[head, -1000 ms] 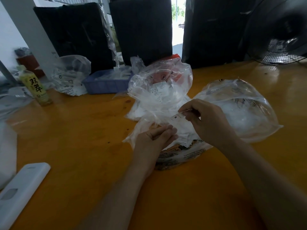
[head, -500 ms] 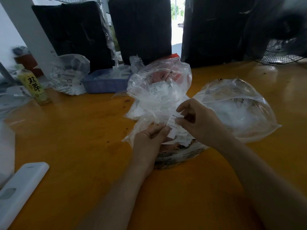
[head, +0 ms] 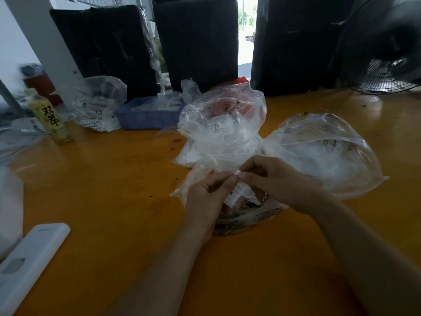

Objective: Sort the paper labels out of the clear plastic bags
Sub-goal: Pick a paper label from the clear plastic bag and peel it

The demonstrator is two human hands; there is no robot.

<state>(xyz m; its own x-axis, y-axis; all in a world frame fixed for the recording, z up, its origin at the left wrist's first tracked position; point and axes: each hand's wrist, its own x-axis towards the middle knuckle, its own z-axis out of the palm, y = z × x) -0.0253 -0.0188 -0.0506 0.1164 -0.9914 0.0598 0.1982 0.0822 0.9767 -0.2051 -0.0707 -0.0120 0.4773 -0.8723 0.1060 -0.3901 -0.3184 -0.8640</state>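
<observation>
A small clear plastic bag with a white paper label sits between my two hands at the table's middle. My left hand pinches its lower part with thumb and fingers. My right hand pinches the label's top edge from the right. Under my hands lies a pile of loose labels and small bags on a printed packet. Behind them a big clear bag holds several labels, and another puffed clear bag lies to the right.
The orange table carries a blue tray of bags, another filled clear bag, a green bottle at the left and a white flat device at the near left. A black fan stands at the back right.
My right hand brought the label down and toward my left hand. My left hand rose from the pile and now pinches the small bag together with the right.
</observation>
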